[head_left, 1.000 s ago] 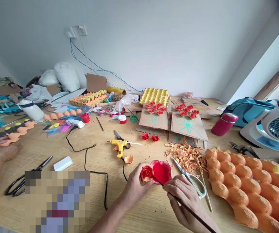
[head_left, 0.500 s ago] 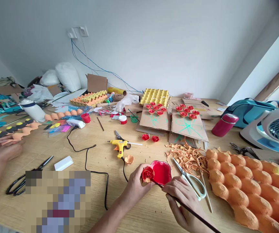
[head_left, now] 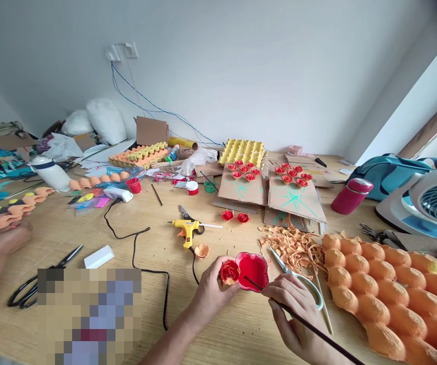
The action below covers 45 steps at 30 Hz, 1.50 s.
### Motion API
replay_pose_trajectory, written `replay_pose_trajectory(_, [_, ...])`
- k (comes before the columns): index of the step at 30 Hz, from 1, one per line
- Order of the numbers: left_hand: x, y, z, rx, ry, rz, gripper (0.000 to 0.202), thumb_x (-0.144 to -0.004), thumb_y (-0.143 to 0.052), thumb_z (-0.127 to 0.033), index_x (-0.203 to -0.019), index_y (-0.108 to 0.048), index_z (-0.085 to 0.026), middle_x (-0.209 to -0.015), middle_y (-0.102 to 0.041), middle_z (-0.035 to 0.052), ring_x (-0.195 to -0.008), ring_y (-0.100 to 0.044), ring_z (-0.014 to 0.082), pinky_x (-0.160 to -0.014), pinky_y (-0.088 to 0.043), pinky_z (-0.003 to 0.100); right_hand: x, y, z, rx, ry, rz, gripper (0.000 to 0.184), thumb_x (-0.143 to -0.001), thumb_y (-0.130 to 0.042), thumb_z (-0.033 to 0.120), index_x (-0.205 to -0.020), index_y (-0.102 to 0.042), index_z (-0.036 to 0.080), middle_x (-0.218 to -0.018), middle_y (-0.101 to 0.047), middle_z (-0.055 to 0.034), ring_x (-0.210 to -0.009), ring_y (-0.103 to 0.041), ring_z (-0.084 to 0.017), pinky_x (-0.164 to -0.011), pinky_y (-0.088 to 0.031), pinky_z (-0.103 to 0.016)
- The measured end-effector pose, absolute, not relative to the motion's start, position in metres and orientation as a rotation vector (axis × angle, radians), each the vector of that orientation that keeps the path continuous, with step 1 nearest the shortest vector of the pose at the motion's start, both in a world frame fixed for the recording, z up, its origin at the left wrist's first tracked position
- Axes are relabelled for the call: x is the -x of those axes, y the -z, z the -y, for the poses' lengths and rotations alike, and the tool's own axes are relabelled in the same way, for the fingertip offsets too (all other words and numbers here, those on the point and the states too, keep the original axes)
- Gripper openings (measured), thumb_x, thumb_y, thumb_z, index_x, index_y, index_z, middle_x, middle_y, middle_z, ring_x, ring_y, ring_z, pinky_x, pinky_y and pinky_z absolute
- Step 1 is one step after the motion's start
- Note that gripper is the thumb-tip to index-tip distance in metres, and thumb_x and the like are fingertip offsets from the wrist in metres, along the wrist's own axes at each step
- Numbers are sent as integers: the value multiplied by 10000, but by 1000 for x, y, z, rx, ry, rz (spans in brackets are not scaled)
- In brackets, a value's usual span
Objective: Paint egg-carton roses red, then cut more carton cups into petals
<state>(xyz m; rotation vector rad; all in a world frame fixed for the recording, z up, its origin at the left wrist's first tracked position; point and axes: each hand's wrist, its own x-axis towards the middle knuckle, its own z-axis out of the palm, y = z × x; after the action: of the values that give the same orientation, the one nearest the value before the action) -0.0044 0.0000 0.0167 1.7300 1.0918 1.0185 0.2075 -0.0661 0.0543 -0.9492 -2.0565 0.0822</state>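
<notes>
My left hand (head_left: pixel 215 285) is closed on a paper flower (head_left: pixel 229 272) cut from egg carton, mostly red with bare orange on its lower petals. In my right hand (head_left: pixel 294 309) is a long dark paintbrush (head_left: pixel 310 327), its tip over a dish of red paint (head_left: pixel 252 268). The dish stands right beside the flower. An unpainted orange flower (head_left: pixel 202 251) lies just beyond my left hand, near a yellow glue gun (head_left: pixel 186 230). Two red flowers (head_left: pixel 235 216) sit farther back. Light-handled scissors (head_left: pixel 305 286) lie partly behind my right hand.
Orange egg carton (head_left: pixel 378 289) fills the right side, next to carton scraps (head_left: pixel 292 246). Cardboard sheets (head_left: pixel 296 197) with red flowers stand behind. A black cord (head_left: pixel 153 270) and black scissors (head_left: pixel 47 276) lie leftward. Another person's hands (head_left: pixel 7 235) hold a carton strip at far left.
My right hand has drawn the brush tip away from the flower, rightward to the paint dish. The flower stays in my left hand. At far left, the other person's carton strip has shifted slightly.
</notes>
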Motion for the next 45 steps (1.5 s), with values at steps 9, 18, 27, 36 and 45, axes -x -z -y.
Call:
replay_pose_trajectory(9, [6,-20,-1,-1701,-1044,-1071,325,-780,-758,-239,-1066,-605,-207,-944,-727,29,-856,-689,193,-788,-549,268,-209,-48,63,1056,-57,2011,173,-956,-495,61,-1006,-571,208,-750,-631,-11,-647,-560,-166,-699,-475,-337])
replay_pose_trajectory(18, [8,-16,-3,-1716,-1044,-1102,315,-780,-749,-231,-1053,-593,-214,-944,-702,23,-862,-664,183,-812,-530,265,-209,-42,58,1128,-49,2031,134,-987,-498,108,-943,-581,205,-759,-648,-7,-637,-575,-154,-678,-465,-322])
replay_pose_trajectory(27, [7,-17,-2,-1694,-1032,-1084,319,-776,-741,-202,-1057,-591,-211,-969,-709,21,-887,-674,186,-839,-521,269,-210,-43,59,1152,-57,2019,143,-993,-480,126,-929,-577,210,-771,-660,-15,-674,-607,-174,-684,-465,-326])
replay_pose_trajectory(36, [7,-14,-2,-1662,-1008,-1059,344,-778,-751,-188,-1081,-590,-204,-999,-707,32,-909,-671,191,-840,-519,271,-213,-41,62,1165,-116,1873,159,-1001,-491,142,-897,-585,219,-764,-645,-3,-672,-613,-162,-652,-469,-288])
replay_pose_trajectory(45, [4,-19,-1,-1595,-971,-1006,364,-794,-792,-346,-1059,-599,-189,-982,-710,48,-890,-674,208,-796,-534,273,-210,-47,66,997,-141,1903,222,-960,-477,66,-1094,-602,192,-922,-671,-60,-845,-633,-183,-844,-509,-346])
